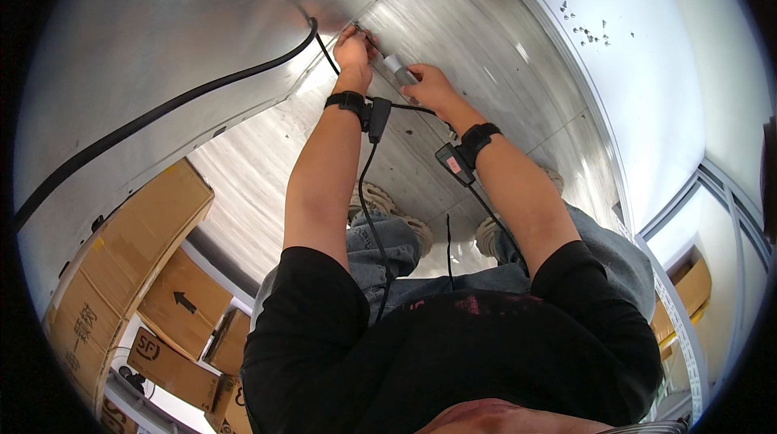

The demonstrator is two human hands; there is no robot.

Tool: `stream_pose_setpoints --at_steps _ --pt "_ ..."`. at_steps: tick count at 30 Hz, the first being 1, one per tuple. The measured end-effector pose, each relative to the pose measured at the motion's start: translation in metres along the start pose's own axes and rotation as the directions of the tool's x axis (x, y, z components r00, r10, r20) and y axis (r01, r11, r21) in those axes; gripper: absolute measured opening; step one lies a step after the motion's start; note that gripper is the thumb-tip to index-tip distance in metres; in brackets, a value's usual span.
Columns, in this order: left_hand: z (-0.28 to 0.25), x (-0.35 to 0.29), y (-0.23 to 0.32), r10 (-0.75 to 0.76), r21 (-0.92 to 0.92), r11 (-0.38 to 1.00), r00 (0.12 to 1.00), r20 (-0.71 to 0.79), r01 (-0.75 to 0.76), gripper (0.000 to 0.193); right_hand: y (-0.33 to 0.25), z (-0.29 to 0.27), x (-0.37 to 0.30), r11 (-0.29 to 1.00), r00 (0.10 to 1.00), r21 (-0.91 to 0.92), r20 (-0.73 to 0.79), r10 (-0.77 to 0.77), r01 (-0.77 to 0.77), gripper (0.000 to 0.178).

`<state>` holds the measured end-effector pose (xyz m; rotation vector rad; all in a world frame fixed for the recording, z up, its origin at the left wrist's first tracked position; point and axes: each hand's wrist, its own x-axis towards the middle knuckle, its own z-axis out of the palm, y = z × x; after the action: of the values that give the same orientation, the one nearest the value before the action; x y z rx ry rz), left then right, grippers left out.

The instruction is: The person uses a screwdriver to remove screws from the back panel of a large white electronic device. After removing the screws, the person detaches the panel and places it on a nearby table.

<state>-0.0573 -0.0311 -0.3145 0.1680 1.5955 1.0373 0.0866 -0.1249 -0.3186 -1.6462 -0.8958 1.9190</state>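
Note:
My right hand (429, 89) is wrapped round the rear of a grey, cylindrical screwdriver (395, 68), whose thin dark shaft points up and left. At the shaft's tip, my left hand (353, 52) has its fingers closed together, beside the bottom edge of a large silver metal panel (235, 13). Whatever those fingers pinch is too small and covered to make out. A thick black cable (194, 95) bends out from the panel just left of my left hand.
Small screws (592, 36) lie scattered on a white surface at the right. Cardboard boxes (184, 304) are stacked at the lower left. Straps with small black boxes (455, 163) and trailing wires (366, 191) sit on my wrists. Beneath me is a grey wood-look floor (502, 53).

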Motion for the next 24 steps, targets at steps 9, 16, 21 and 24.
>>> stream_pose_setpoints --at_steps 9,16,21,24 --pt "0.002 0.012 0.006 -0.063 0.021 0.998 0.995 -0.080 0.065 0.009 -0.020 0.005 -0.016 0.929 0.974 -0.351 -0.139 -0.177 0.118 0.050" --pt "0.010 0.015 0.009 -0.116 -0.017 0.993 0.977 -0.179 0.115 0.009 -0.020 0.007 -0.020 0.931 0.961 -0.335 -0.177 -0.211 0.143 0.047" --pt "0.013 0.013 0.016 -0.163 0.013 0.986 0.970 -0.179 0.168 0.012 -0.031 0.008 -0.035 0.923 0.939 -0.338 -0.217 -0.266 0.183 0.046" --pt "0.012 0.015 0.015 -0.178 0.012 0.983 0.971 -0.160 0.182 0.013 -0.031 0.007 -0.040 0.910 0.918 -0.368 -0.262 -0.297 0.190 0.043"
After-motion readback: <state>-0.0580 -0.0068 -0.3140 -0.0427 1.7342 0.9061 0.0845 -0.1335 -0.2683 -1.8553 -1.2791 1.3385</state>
